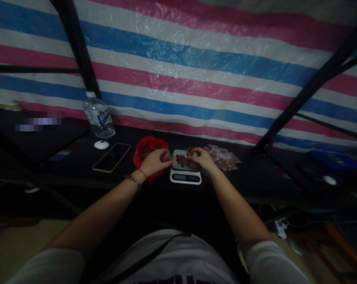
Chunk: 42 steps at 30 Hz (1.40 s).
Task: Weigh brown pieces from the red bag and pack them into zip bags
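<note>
A white kitchen scale (185, 178) with a lit display stands at the desk's front edge. On its pan lies a small heap of brown nut-like or seed-like pieces (180, 159). My left hand (153, 162) is closed on a small clear plastic bag (166, 157) at the pan's left side. Over the pan's right side, my right hand (204, 159) pinches some of the brown pieces (190, 150). A red plastic bag (139, 152), open at the top with more brown pieces inside, sits behind and under my left hand. Filled clear zip bags (224, 157) lie right of my right hand.
Left of the red bag are a phone (112, 157), a white computer mouse (101, 145) and a large clear bottle (99, 116). Dark metal posts (77, 47) rise at both sides before a striped plastic sheet (178, 79). A blue object (341, 159) lies far right.
</note>
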Each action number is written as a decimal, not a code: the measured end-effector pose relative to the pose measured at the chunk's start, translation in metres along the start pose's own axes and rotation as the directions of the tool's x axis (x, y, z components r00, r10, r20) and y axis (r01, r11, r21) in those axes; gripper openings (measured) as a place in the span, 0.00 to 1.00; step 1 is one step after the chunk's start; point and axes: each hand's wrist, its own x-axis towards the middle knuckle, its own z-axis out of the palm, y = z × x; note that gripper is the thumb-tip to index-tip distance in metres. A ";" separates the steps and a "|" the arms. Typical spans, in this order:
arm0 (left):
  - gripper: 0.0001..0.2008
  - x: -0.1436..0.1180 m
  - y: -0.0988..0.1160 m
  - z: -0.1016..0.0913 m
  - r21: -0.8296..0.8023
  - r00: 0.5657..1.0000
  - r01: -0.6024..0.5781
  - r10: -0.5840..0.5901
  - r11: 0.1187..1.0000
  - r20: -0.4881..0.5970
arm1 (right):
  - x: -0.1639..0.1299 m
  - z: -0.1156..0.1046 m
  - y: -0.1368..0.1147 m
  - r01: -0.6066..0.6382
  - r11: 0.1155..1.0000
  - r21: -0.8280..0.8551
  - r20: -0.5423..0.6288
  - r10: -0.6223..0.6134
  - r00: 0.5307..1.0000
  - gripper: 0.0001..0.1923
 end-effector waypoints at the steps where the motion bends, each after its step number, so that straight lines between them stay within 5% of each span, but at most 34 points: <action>1: 0.28 -0.001 -0.001 0.000 -0.006 1.000 0.002 -0.002 1.000 0.000 | 0.002 -0.001 -0.004 0.016 1.000 0.023 -0.005 -0.016 1.000 0.17; 6: 0.29 -0.004 -0.002 -0.005 -0.044 0.997 -0.009 0.005 0.999 -0.078 | 0.011 0.009 -0.031 0.084 0.984 0.158 0.046 -0.092 0.995 0.17; 15: 0.27 -0.010 -0.006 -0.007 -0.056 0.983 0.008 -0.018 0.998 -0.184 | 0.013 0.039 -0.068 0.246 0.968 0.053 0.177 -0.251 0.952 0.18; 25: 0.26 -0.011 -0.006 -0.008 -0.064 0.982 0.000 -0.012 0.998 -0.187 | 0.019 0.027 -0.090 0.331 0.943 -0.025 0.328 -0.305 0.894 0.16; 31: 0.26 -0.012 -0.005 -0.004 -0.055 0.983 -0.003 -0.007 0.998 -0.183 | 0.025 0.027 -0.092 0.459 0.888 -0.007 0.394 -0.420 0.818 0.18; 36: 0.25 -0.012 -0.008 0.002 -0.060 0.976 -0.009 -0.004 0.998 -0.218 | 0.026 0.035 -0.092 0.335 0.935 0.120 0.371 -0.355 0.858 0.28; 42: 0.22 -0.013 -0.008 0.003 -0.098 0.975 0.007 -0.029 0.995 -0.221 | 0.024 0.034 -0.097 0.318 0.919 0.232 0.268 -0.375 0.888 0.26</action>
